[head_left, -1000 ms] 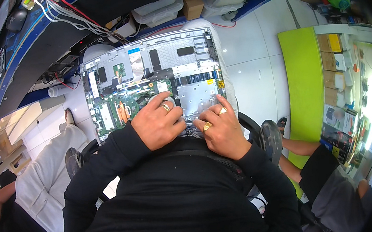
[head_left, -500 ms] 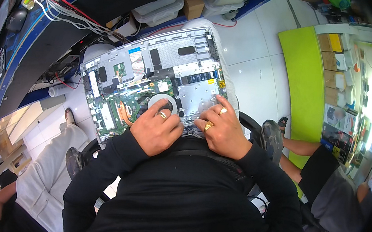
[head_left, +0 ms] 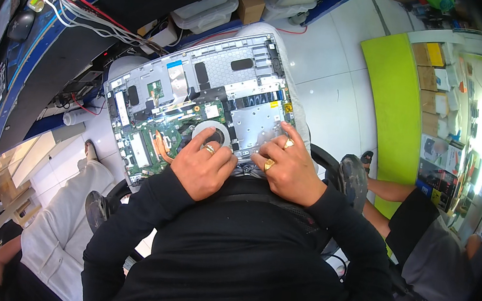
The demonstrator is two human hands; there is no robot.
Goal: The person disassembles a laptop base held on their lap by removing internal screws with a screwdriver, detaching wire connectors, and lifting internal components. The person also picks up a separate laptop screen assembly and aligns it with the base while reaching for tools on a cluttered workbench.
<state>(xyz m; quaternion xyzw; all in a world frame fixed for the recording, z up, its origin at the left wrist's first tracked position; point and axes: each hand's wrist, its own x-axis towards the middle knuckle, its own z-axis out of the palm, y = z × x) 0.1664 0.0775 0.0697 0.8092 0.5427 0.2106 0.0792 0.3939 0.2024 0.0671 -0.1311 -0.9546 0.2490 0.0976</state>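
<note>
An opened laptop base (head_left: 214,70) lies on my lap, its silver shell, green circuit board (head_left: 136,129) and copper heat pipe (head_left: 158,144) exposed. My left hand (head_left: 203,167) has its index fingertip on a round fan (head_left: 214,137) with a silver rim; the other fingers are bent, apparently holding nothing. My right hand (head_left: 286,167) rests on the lower right of the base beside a silver plate (head_left: 251,125), index finger stretched toward the right edge, the others bent, with gold rings showing. What lies under the bent fingertips is partly hidden.
A dark bench (head_left: 51,93) at the left carries tangled cables (head_left: 89,20). Plastic bins (head_left: 206,13) and a cardboard box (head_left: 249,6) sit behind. A green counter (head_left: 382,89) with boxes stands right, above tiled floor. A person (head_left: 421,236) sits right; another in light trousers (head_left: 62,231) is left.
My left hand has shifted a little down from the fan, whose round face now shows more. My right hand has stayed nearly in place.
</note>
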